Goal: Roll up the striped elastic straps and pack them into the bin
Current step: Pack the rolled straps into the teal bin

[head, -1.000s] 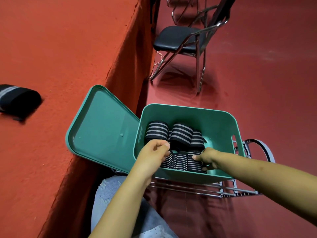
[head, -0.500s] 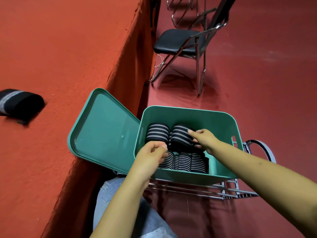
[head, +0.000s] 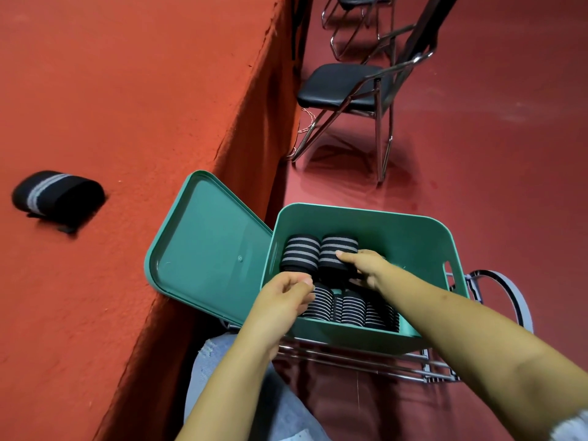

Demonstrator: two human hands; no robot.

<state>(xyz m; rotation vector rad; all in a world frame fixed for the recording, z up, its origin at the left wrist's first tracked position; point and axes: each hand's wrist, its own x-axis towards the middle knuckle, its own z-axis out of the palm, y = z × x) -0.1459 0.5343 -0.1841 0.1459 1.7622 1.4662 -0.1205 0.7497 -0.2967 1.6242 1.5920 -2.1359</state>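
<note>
Green bin (head: 410,232) on a metal rack (head: 366,361), lid (head: 206,249) swung open to the left and leaning against the edge of the red surface (head: 127,106). Inside the bin, rolled striped straps: two upright rolls (head: 299,253) side by side at the back, a row of rolls (head: 350,308) lying along the near wall. Right hand (head: 366,268) reaching into the bin, fingers curled over the right-hand back roll (head: 337,254), thumb touching its front; holding it or only pressing on it, cannot tell. Left hand (head: 283,297) at the bin's near-left corner, fingers bent narrow with fingertips close together, just above the leftmost of the near rolls; whether anything is pinched between them, cannot tell. One more rolled strap (head: 57,198) lying alone on the surface, well apart from the bin, to the left. A loose strap loop (head: 515,297) hanging behind the rack at the right. Black folding chair (head: 350,87) standing on the red floor beyond the bin.
</note>
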